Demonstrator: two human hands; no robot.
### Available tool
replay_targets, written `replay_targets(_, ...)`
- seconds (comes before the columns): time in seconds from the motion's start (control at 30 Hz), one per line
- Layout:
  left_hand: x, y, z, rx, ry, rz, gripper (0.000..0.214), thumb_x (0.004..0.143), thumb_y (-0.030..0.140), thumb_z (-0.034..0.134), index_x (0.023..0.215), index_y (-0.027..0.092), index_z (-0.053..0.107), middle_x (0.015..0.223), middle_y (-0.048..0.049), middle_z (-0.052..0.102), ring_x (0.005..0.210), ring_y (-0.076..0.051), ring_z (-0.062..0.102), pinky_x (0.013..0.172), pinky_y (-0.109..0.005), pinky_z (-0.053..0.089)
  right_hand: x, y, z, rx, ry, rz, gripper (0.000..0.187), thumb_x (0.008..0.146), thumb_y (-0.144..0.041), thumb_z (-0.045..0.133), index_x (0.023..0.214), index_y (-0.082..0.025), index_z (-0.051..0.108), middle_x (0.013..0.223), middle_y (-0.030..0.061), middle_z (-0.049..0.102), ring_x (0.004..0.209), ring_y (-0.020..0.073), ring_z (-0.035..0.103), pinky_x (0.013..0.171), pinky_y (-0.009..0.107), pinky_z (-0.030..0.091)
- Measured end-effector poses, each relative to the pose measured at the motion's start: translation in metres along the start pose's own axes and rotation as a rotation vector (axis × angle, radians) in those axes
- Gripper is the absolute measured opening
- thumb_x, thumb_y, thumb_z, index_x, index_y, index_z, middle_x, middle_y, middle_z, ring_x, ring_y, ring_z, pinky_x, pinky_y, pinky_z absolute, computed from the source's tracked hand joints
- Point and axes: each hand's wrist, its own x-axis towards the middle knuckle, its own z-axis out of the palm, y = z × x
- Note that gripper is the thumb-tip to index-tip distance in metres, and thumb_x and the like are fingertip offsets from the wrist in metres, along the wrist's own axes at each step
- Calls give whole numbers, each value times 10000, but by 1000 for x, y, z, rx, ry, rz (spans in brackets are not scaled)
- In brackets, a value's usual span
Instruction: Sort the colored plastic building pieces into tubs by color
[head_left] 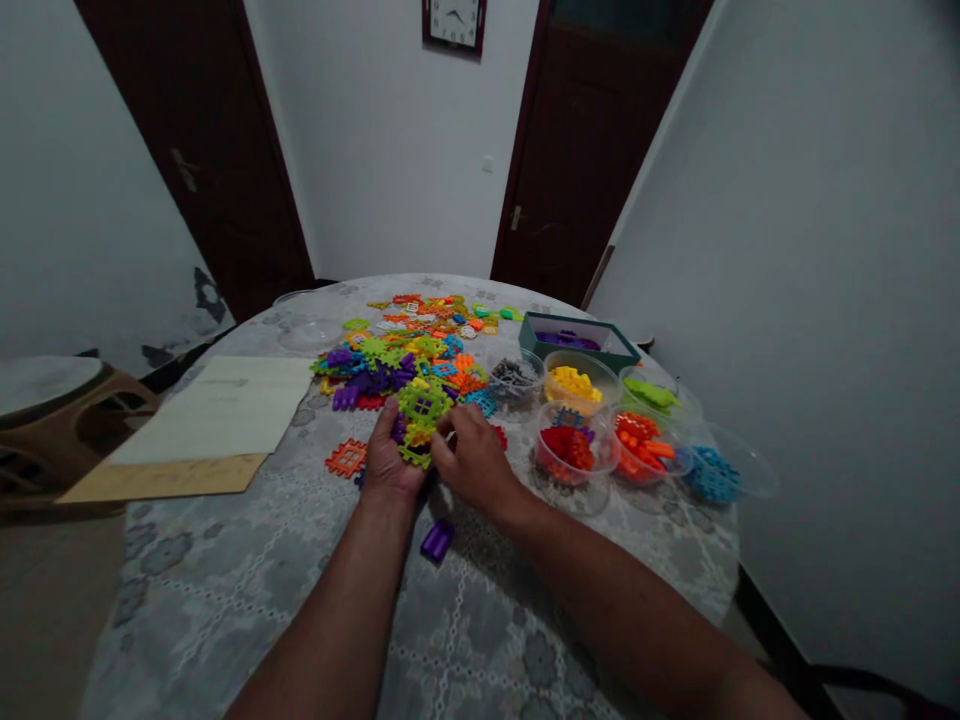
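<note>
Both hands meet at the middle of a round table [225,590]. My left hand [390,460] and my right hand [474,462] together grip a small build of lime-green square lattice tiles [421,415] with some purple and yellow parts. Just beyond it spreads a pile of loose interlocking tiles [409,350] in green, purple, orange, yellow and blue. An orange lattice tile [346,458] lies left of my left hand. A purple piece [437,540] lies on the cloth between my forearms.
Clear bowls at the right hold sorted pieces: grey [514,378], yellow [574,384], green [651,394], red [567,448], orange [642,442], blue [711,476]. A dark green box [579,336] stands behind them. Papers [217,410] lie at the left; a stool [52,410] stands beside the table.
</note>
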Motion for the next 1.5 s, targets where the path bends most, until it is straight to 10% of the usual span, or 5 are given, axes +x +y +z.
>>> replay_targets(0.37, 3, 2, -1, -1, 21, 14, 361, 1030, 314, 549, 1317, 146, 690, 999, -105, 805, 928, -246, 785, 955, -419, 616, -8, -3, 6, 252, 57, -20, 219, 912, -115, 597, 1106, -204, 649, 1091, 60, 651, 1061, 188, 620, 970, 309, 525)
replay_targets(0.83, 3, 6, -5, 46, 94, 55, 366, 964, 376, 670, 1238, 138, 725, 980, -110, 792, 870, -261, 775, 866, -437, 636, -6, -2, -6, 917, -1, 399, 300, 841, -385, 730, 1083, -211, 700, 985, 32, 730, 800, 181, 693, 696, 313, 608)
replay_targets(1.0, 2, 7, -7, 7, 85, 67, 340, 957, 324, 693, 1277, 209, 708, 1104, -105, 787, 1027, -286, 761, 924, -531, 622, -7, 2, -63, 567, 40, 219, 207, 926, -350, 641, 1061, -224, 735, 964, 47, 730, 824, 196, 680, 755, 338, 575)
replay_targets(1.17, -3, 4, -4, 43, 60, 31, 351, 954, 300, 707, 1298, 237, 687, 1181, -108, 773, 1141, -318, 731, 941, -603, 611, 2, 61, -149, -10, 215, -12, 227, 938, -254, 553, 1050, -227, 747, 1078, 82, 728, 998, 236, 674, 909, 379, 530)
replay_targets(1.5, -7, -1, 4, 157, 36, 36, 282, 967, 306, 686, 1231, 213, 718, 1213, -107, 764, 1190, -322, 708, 980, -641, 582, 31, 217, -264, -546, 353, 442, 329, 834, -195, 505, 999, -139, 785, 1061, 146, 781, 966, 256, 691, 930, 368, 512)
